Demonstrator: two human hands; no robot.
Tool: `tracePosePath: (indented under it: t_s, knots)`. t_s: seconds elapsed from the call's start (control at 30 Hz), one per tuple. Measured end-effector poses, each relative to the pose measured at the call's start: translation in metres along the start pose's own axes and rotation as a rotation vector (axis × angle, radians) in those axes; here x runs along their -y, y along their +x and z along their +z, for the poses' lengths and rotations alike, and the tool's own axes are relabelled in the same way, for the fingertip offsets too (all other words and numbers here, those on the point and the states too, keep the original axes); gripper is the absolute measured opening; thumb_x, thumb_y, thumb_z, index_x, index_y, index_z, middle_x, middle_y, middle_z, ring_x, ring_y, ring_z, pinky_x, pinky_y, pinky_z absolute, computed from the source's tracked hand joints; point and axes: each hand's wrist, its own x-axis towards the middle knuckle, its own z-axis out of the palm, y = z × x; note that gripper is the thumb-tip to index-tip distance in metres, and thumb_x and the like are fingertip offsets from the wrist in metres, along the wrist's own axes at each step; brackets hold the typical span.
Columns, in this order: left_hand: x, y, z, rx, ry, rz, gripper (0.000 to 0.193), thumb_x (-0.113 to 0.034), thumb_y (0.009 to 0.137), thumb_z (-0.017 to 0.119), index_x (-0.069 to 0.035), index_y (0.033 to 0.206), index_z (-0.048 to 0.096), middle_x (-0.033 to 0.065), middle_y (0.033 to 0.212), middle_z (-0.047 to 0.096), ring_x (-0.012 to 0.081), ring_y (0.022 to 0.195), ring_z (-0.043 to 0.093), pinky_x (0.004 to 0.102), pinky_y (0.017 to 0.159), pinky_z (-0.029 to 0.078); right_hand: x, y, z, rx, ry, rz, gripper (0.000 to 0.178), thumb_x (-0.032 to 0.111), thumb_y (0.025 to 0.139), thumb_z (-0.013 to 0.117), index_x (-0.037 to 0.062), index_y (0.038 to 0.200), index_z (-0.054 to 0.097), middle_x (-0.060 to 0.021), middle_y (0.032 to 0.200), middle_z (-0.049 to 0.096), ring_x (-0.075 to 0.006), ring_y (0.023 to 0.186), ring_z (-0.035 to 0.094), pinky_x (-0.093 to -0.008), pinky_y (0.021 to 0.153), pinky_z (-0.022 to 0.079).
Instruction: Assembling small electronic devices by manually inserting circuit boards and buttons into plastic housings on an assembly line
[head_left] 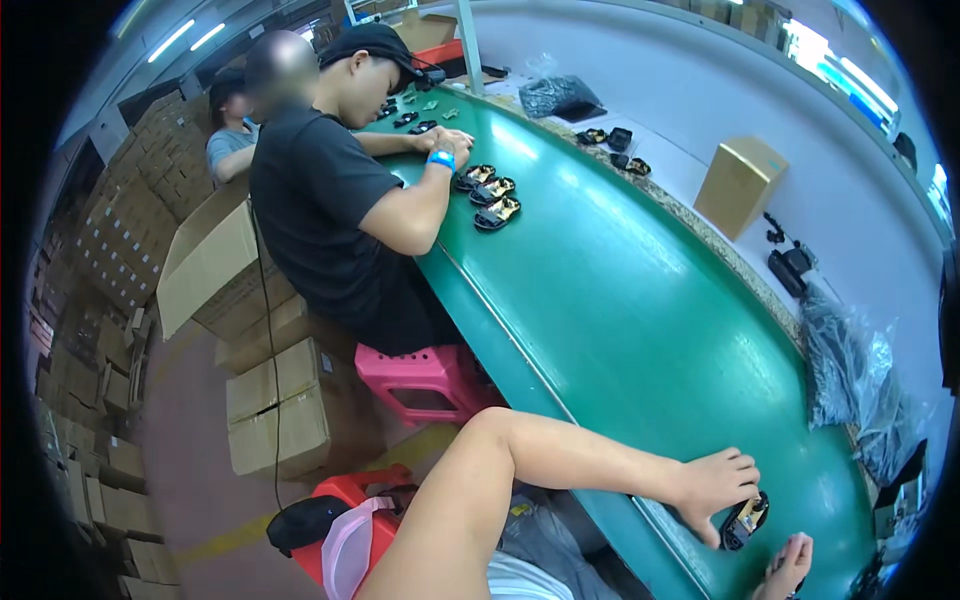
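My left hand (pixel 718 488) reaches across the green surface, its thumb and fingers curved around a small black oval casing (pixel 745 521) with gold-coloured and dark parts inside. The thumb sits along one side and the fingers at the far end. Close to the lower right, my right hand (pixel 785 570) has its fingers drawn together, a little apart from the casing. What lies between those fingers, if anything, is too small to make out, and the frame's dark rim cuts off that arm.
The green worktop (pixel 600 300) runs away to the far left. A co-worker (pixel 330 190) on a pink stool (pixel 415 375) works beside similar casings (pixel 495 200). Along the right ledge are a gold-brown box (pixel 740 185) and plastic bags (pixel 850 370). Cartons (pixel 280 405) stand left.
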Motion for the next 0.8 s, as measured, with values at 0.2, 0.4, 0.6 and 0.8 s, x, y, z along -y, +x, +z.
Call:
tracePosePath:
  t_s: [0.2,0.4,0.6,0.8]
  knots:
    - [-0.010,0.014,0.035,-0.060,0.030,-0.046,0.094,-0.053,0.054,0.090,0.002,0.124,0.056,0.0147,0.121,0.057,0.0315,0.117,0.049,0.0417,0.100,0.038,0.088,0.024,0.000,0.347,1.098,0.791,0.031,0.040,0.106,0.052,0.0102,0.097,0.059,0.0009,0.079,0.048,-0.0068,0.051,0.035,-0.0224,0.039,0.025]
    - [-0.002,0.056,0.097,-0.081,0.086,0.066,0.055,-0.042,0.066,0.081,-0.010,0.108,0.064,0.0147,0.116,0.060,0.0317,0.107,0.053,0.0440,0.091,0.042,0.101,0.030,0.047,0.438,1.183,0.409,0.020,0.017,0.104,0.056,0.0077,0.087,0.059,0.0021,0.061,0.052,-0.0042,0.041,0.032,-0.0269,0.039,0.019]
    - [-0.007,0.028,0.038,-0.013,-0.198,-0.051,0.027,-0.024,0.080,0.069,-0.005,0.100,0.069,0.0191,0.123,0.064,0.0391,0.133,0.049,0.0506,0.108,0.039,0.116,0.031,0.086,0.080,-0.031,-0.782,0.013,0.007,0.093,0.063,0.0031,0.081,0.062,-0.0056,0.063,0.054,-0.0177,0.046,0.046,-0.0316,0.044,0.034]
    - [-0.013,0.003,0.011,-0.022,-0.470,-0.265,0.030,-0.024,0.075,0.078,-0.002,0.093,0.068,0.0165,0.114,0.065,0.0360,0.114,0.058,0.0449,0.099,0.045,0.099,0.017,0.098,0.079,0.243,-0.293,0.008,0.008,0.094,0.062,0.0004,0.091,0.065,-0.0048,0.074,0.058,-0.0131,0.061,0.052,-0.0280,0.055,0.039]
